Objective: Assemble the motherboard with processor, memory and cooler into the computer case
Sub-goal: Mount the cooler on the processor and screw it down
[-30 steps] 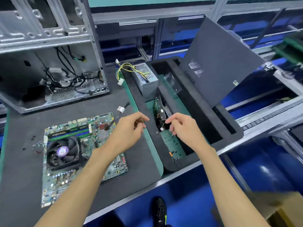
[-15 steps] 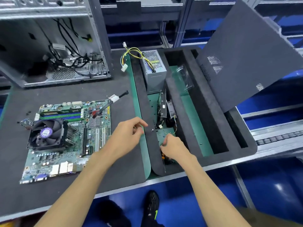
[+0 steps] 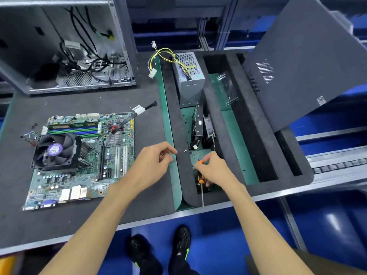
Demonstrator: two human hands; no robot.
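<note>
The motherboard (image 3: 83,161) lies flat on the dark mat at the left, with a black cooler fan (image 3: 55,150) and memory sticks (image 3: 73,127) mounted on it. The open computer case (image 3: 65,56) stands behind it, loose black cables inside. My left hand (image 3: 153,165) hovers at the board's right edge, fingers curled toward the thumb, pinching what looks like a small metal piece. My right hand (image 3: 214,169) reaches into the near slot of the foam tray (image 3: 178,120) and grips an orange-handled screwdriver (image 3: 201,180), shaft pointing toward me.
A power supply (image 3: 190,80) with yellow and black wires (image 3: 158,56) stands in the tray's far slot, an upright card (image 3: 198,124) behind my right hand. One loose screw (image 3: 185,150) sits on the foam. A dark side panel (image 3: 307,56) leans at the right. A labelled black cable (image 3: 139,110) crosses the board's corner.
My right hand moved down into the tray's near slot and took hold of the screwdriver. My left hand stayed put beside the tray. The view tilted downward.
</note>
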